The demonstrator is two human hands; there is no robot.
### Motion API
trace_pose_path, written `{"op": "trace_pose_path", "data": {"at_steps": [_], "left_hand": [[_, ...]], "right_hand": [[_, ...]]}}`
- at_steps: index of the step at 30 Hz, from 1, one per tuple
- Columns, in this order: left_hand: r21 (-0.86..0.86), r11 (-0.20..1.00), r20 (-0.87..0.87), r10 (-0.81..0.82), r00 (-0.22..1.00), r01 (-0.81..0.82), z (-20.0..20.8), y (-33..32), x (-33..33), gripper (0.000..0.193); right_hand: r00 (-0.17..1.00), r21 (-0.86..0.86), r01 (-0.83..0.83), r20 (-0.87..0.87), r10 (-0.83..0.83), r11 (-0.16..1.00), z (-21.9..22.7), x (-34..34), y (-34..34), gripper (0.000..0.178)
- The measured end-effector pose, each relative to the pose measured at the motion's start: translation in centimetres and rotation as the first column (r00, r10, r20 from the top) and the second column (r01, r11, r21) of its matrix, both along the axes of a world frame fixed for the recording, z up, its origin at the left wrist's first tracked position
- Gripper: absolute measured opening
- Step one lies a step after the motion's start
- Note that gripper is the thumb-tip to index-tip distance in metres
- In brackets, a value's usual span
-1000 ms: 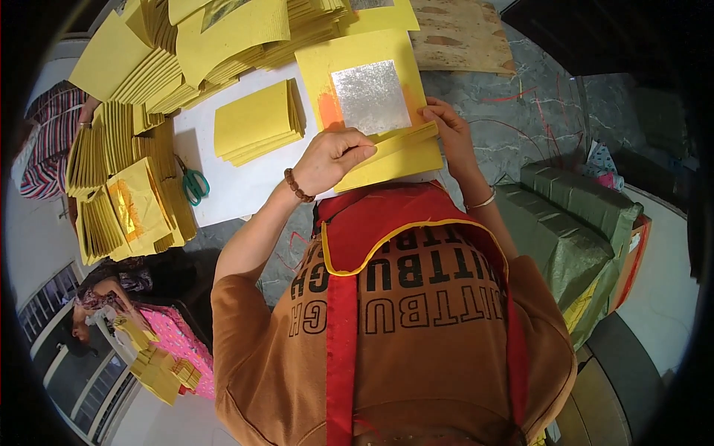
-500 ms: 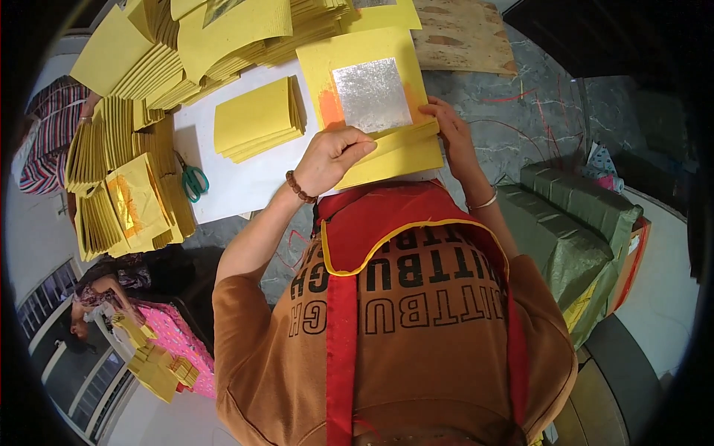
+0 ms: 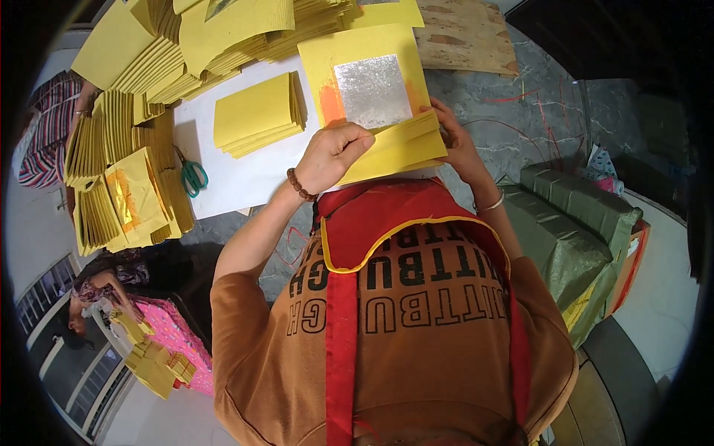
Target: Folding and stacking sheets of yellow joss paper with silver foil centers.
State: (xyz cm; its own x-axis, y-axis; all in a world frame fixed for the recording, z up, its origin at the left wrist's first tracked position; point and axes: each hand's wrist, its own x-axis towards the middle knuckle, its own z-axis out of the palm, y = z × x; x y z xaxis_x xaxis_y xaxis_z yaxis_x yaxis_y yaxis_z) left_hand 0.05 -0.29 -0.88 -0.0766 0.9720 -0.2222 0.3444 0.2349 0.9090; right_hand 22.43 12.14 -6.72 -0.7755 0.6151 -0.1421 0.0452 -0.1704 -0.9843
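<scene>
On the white table [image 3: 245,178] in front of me lies a yellow paper sheet [image 3: 387,43] bearing a silver foil square [image 3: 368,89] and an orange smear beside it. Its near part is folded up toward the foil. My left hand [image 3: 336,154] is closed at the left end of the folded flap, fingers pinched on it. My right hand [image 3: 460,149] grips the flap's right end, fingers bent around the paper's edge. A small stack of folded yellow papers [image 3: 256,115] rests to the left. Green-handled scissors [image 3: 194,178] lie near the table's left edge.
Tall piles of folded yellow paper [image 3: 238,33] crowd the far and left sides. A plywood board [image 3: 468,37] is at the far right, wrapped green bales [image 3: 569,230] at my right. A person in striped clothing [image 3: 52,134] stands left; another sits beside a pink-covered table [image 3: 175,334].
My right hand has shifted slightly, its fingers curling more around the flap's right end. The flap's right end is lifted a little higher. My left hand stays nearly in place.
</scene>
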Motion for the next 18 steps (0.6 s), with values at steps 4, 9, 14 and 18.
{"op": "trace_pose_path", "data": {"at_steps": [4, 9, 14, 18], "left_hand": [[0.032, 0.999, -0.035, -0.028, 0.999, 0.029, -0.2, 0.0, 0.0, 0.022], [0.128, 0.99, -0.082, -0.053, 0.995, 0.063, -0.7, -0.1, -0.1, 0.022], [0.19, 0.974, -0.201, -0.085, 0.976, 0.124, 1.4, -0.4, 1.0, 0.021], [0.354, 0.889, -0.578, -0.036, 0.816, 0.29, 0.9, -0.6, 2.0, 0.04]], "right_hand": [[1.0, 0.002, 0.006, -0.009, -0.006, 1.0, 0.0, -0.1, 0.0, 0.063], [1.0, 0.018, 0.015, -0.017, -0.015, 1.0, 0.1, -0.2, 0.0, 0.063], [0.999, 0.015, 0.009, -0.033, -0.008, 1.0, 0.1, -0.1, 0.0, 0.056], [0.997, 0.017, 0.077, -0.002, -0.077, 0.997, -0.2, -0.7, -0.1, 0.044]]}}
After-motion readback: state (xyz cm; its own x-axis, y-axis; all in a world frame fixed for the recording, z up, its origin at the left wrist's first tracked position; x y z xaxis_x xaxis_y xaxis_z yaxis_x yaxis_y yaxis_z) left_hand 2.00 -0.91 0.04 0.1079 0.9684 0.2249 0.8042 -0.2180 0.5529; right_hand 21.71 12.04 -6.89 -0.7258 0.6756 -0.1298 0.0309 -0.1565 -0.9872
